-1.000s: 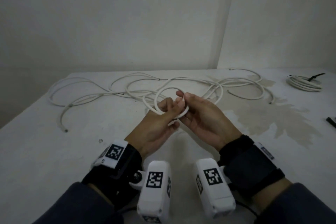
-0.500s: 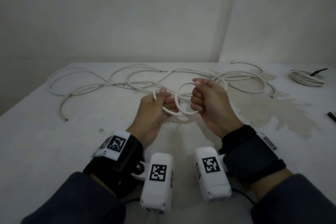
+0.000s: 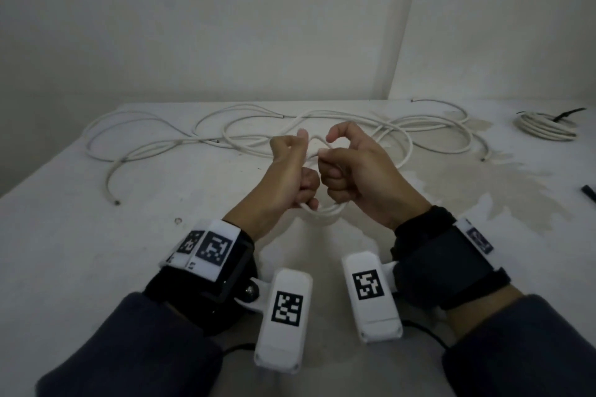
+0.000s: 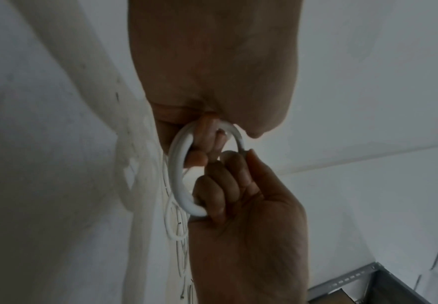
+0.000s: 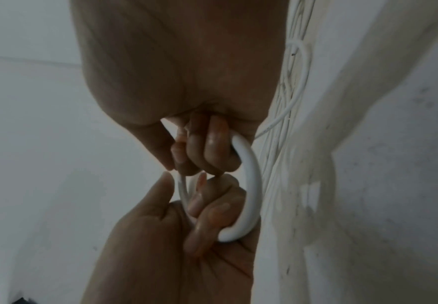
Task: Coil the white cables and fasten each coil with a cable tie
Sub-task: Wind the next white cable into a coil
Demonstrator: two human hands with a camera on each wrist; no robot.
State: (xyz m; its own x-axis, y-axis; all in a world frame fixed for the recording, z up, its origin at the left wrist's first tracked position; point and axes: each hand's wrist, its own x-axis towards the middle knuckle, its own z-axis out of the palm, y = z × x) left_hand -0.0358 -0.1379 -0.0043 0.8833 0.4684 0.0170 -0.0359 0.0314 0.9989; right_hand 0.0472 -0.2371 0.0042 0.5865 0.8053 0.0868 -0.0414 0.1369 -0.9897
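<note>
Gripping the small coil [image 3: 322, 211] of white cable above the desk's [image 3: 80, 251] middle, the left hand [image 3: 290, 177] and right hand [image 3: 351, 174] are clenching opposite sides, apparently keeping its loops together.

walls [image 3: 206, 19]: plain white, meet at corner | table [image 3: 80, 235]: white, stained | light: dim

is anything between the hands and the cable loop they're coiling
Nothing visible. The left hand and right hand both grip the white cable loop directly, fingers curled round it, above the table.
</note>
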